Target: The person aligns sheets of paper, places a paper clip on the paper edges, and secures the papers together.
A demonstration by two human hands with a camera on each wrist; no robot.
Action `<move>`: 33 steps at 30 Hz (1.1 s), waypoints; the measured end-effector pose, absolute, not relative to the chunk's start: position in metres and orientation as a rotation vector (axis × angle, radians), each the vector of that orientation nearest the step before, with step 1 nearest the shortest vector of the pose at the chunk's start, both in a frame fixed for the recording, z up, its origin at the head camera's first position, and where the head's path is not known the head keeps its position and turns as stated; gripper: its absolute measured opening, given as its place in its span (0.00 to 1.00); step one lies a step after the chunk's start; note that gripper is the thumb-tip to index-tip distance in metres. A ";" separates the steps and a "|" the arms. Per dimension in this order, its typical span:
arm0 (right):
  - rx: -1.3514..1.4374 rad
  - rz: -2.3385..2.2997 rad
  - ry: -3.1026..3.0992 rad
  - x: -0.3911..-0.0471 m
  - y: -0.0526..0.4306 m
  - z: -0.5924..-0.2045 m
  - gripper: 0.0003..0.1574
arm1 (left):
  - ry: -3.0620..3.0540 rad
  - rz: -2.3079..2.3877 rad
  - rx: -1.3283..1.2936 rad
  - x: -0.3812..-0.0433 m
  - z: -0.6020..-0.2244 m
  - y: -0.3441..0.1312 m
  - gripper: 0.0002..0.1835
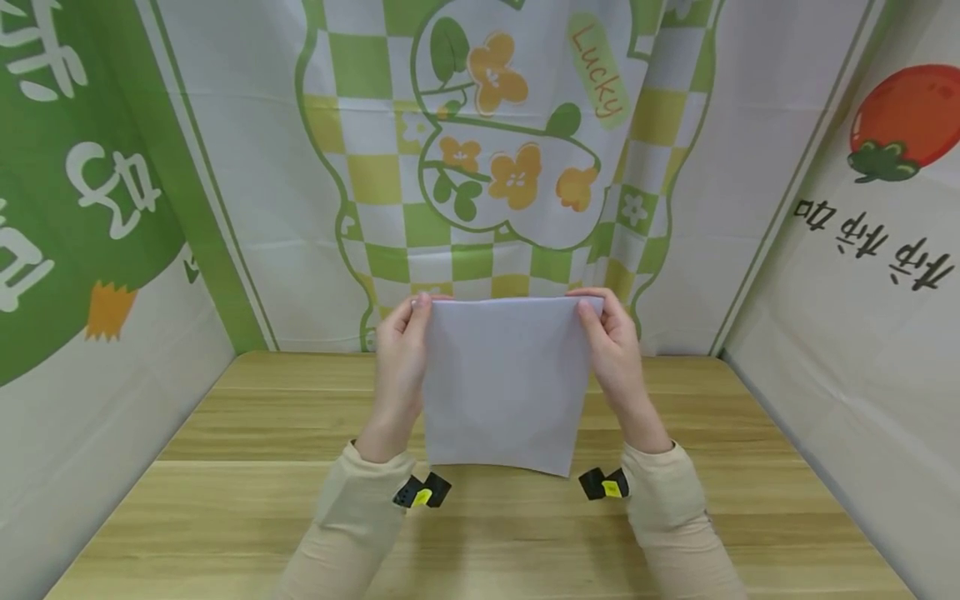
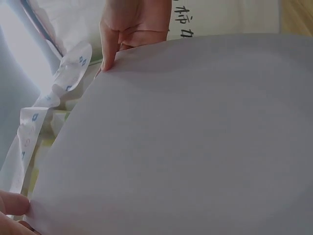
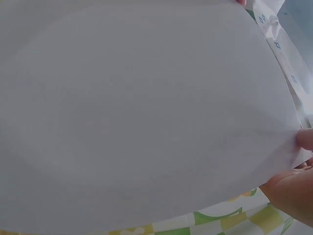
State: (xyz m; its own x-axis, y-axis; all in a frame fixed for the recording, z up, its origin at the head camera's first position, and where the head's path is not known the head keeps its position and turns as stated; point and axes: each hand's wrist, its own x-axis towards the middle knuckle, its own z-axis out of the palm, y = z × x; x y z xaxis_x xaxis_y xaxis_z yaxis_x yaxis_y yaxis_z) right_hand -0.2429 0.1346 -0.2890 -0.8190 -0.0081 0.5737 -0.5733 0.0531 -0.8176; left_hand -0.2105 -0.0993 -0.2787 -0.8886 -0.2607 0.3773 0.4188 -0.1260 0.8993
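A plain white sheet of paper (image 1: 506,383) is held up before me, its top edge stretched between both hands. My left hand (image 1: 401,358) pinches the upper left corner, thumb on the near face. At the upper right corner my right hand (image 1: 618,358) pinches the sheet the same way, with its fingers behind. The paper hangs nearly flat, its lower edge slightly curved over the table. In the left wrist view the sheet (image 2: 186,137) fills most of the picture, and the right hand (image 2: 137,24) grips its far corner. The right wrist view shows the thumb pressing a crease into the sheet (image 3: 146,107).
A wooden table (image 1: 225,500) lies below. Behind it hangs a green and yellow checked curtain (image 1: 375,192); printed cloth walls stand at the left (image 1: 82,208) and right (image 1: 862,333). Small black devices with yellow tags (image 1: 423,492) sit at both wrists.
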 end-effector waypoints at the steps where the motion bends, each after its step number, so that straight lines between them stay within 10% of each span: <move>1: 0.576 1.817 -1.921 -0.242 0.134 -0.288 0.17 | -1.713 -2.058 -0.178 -0.210 -0.278 -0.099 0.18; 33: 0.311 1.879 -1.927 -0.242 0.128 -0.290 0.18 | -1.742 -2.075 -0.138 -0.213 -0.279 -0.095 0.17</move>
